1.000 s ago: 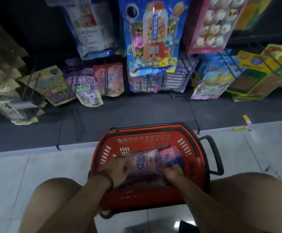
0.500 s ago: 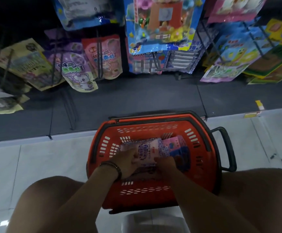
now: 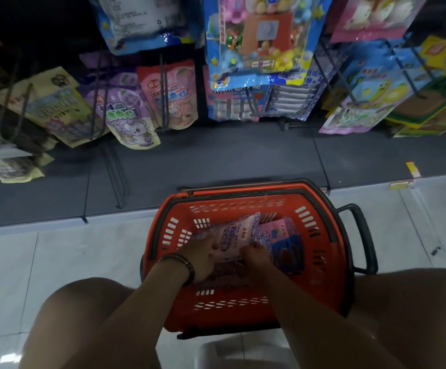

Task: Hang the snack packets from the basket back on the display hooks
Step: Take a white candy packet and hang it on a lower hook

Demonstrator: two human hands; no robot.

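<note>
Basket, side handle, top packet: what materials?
Basket: rigid moulded plastic, orange-red, semi-gloss; the slotted walls suggest moulding. Side handle: black and matte, plastic by the look, though it could be rubber-coated. Top packet: thin printed plastic film, glossy, puckered along its edges; probably soft and crinkly.

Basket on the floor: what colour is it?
The basket is orange-red with a black handle, clearest in the head view.

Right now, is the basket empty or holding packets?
Holding packets: a pink packet and a blue packet lie inside the basket.
</note>
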